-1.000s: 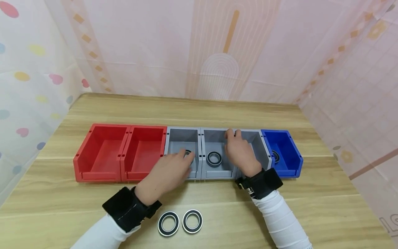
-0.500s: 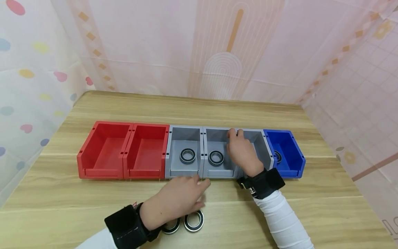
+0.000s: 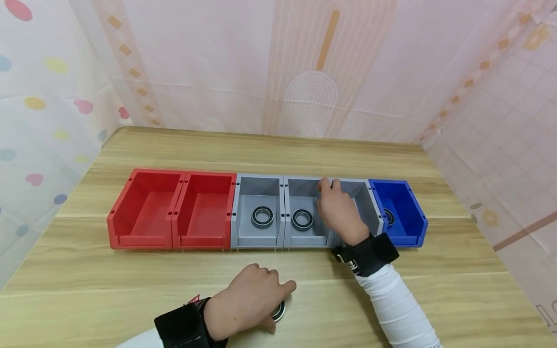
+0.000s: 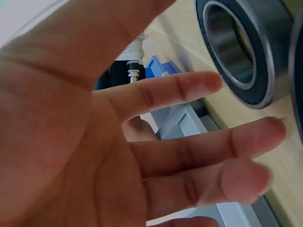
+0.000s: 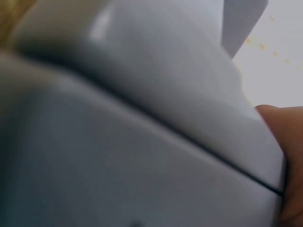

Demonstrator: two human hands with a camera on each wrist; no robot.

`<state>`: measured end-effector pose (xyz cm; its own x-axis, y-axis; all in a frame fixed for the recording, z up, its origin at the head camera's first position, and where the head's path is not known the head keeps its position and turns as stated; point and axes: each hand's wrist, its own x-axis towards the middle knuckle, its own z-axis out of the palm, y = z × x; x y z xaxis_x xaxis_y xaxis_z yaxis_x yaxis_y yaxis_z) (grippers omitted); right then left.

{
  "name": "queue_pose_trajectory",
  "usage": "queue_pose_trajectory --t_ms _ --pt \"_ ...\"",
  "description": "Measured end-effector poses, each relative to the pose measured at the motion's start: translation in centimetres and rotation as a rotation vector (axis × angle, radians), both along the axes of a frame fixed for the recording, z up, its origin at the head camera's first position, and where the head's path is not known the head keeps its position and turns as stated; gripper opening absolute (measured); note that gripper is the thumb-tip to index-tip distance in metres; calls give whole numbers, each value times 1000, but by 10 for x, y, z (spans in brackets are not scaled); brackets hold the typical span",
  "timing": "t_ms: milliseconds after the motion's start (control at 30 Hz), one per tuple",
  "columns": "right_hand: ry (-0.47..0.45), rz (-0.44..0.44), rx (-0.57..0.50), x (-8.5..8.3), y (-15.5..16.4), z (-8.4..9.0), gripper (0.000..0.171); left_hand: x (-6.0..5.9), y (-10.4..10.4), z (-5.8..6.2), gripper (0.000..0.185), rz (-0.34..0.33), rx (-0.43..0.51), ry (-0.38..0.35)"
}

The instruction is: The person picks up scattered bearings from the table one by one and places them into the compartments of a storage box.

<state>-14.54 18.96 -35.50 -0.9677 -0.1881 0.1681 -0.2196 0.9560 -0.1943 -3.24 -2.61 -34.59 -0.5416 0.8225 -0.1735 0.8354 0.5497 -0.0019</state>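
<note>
Left hand (image 3: 245,302) is hovering loose-fingered over the bearings (image 3: 278,311) on the near worktop (image 3: 391,154), nothing grasped yet, right hand (image 3: 337,210) hooking the grey bin (image 3: 304,188) rim; probably needs to pinch one next.

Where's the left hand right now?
In the head view the left hand is low at the table's near edge, in front of the grey bins, over the loose bearing rings; the left wrist view shows its fingers spread beside a ring.
</note>
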Motion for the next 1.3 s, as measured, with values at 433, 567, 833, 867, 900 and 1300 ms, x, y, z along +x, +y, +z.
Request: queue_pose_trajectory --t_ms 433,567,833,867,900,1300 --pt "19 10 1 -1 1 -3 26 1 1 -7 41 -39 8 13" --pt "15 10 2 -1 1 -3 25 2 1 -9 36 -46 16 17" --pt "14 -4 0 -1 2 -3 25 0 0 -7 34 -57 10 20" --pt "15 -4 0 -2 2 -3 25 0 0 -5 33 -57 12 14" --pt "16 -5 1 -2 2 -3 25 -1 0 -4 32 -55 17 5" --pt "-29 -30 -9 -3 1 -3 27 -16 -10 19 35 -67 144 25"
